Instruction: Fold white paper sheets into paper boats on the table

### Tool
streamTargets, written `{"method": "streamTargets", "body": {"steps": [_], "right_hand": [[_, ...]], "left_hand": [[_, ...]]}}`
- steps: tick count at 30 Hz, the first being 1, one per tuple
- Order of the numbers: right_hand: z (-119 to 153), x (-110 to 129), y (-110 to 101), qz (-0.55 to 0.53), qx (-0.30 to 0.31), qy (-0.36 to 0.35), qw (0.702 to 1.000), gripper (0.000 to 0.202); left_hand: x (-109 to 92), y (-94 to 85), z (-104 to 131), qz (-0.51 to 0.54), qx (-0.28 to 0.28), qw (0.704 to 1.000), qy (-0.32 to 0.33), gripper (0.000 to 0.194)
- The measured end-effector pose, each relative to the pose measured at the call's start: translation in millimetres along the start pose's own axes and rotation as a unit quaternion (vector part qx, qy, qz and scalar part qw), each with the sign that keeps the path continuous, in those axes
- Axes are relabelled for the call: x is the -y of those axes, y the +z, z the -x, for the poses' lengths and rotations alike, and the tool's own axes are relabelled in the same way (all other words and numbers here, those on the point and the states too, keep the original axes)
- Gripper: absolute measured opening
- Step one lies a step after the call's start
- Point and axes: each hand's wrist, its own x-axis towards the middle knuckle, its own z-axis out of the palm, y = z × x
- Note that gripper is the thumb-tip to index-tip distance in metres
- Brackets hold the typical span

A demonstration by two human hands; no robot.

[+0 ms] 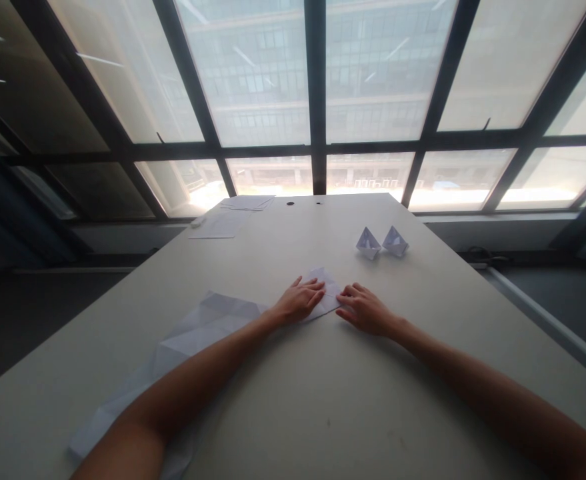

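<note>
A small sheet of white folded paper, pointed at its far end, lies on the table between my hands. My left hand rests flat across its left part, fingers stretched out and pressing down. With bent fingers, my right hand grips the paper's right corner near the thumb and forefinger. Beneath and beside my left forearm spreads a large creased white sheet, partly hidden by the arm. Two folded paper boats stand side by side beyond my right hand.
The white table reaches toward a wall of dark-framed windows. Flat white sheets lie at its far left, with a small pale object beside them. Two round holes show near the far edge.
</note>
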Motion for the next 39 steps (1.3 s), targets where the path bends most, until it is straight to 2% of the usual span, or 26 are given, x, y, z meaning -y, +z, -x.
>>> {"method": "streamTargets", "body": {"steps": [6,10,13,18,24,28,36,39], "right_hand": [[2.7,4.1,-1.4,-0.071,0.014,-0.064,0.995,0.030],[4.2,6.9,-2.6,-0.106,0.032,-0.114,0.987,0.037],[4.4,5.1,1.5,-0.099,0.034,-0.114,0.988,0.042],[2.2,-4.0,14.8,-0.048,0.063,-0.064,0.995,0.054],[-0.7,-21.9,20.7,0.005,0.082,0.074,0.994,0.065],[-1.5,-34.3,25.1,0.029,0.074,0.136,0.988,0.067],[0.4,-38.9,34.2,0.034,0.042,0.198,0.979,0.069],[0.9,-37.1,31.7,0.032,0.018,0.181,0.983,0.067]], "left_hand": [[2.8,6.1,1.2,-0.043,-0.024,0.999,-0.003,0.047],[6.4,12.7,1.8,-0.034,0.006,0.999,0.014,0.051],[10.1,15.7,2.5,-0.032,0.028,0.998,0.035,0.055],[11.9,15.4,2.7,-0.042,0.036,0.997,0.051,0.058],[10.5,10.7,1.4,-0.037,0.054,0.996,0.059,0.058],[9.2,6.5,2.0,-0.022,0.058,0.994,0.092,0.059],[6.4,1.5,2.6,0.009,0.066,0.988,0.136,0.057],[5.5,1.8,2.7,0.013,0.054,0.988,0.145,0.059]]}}
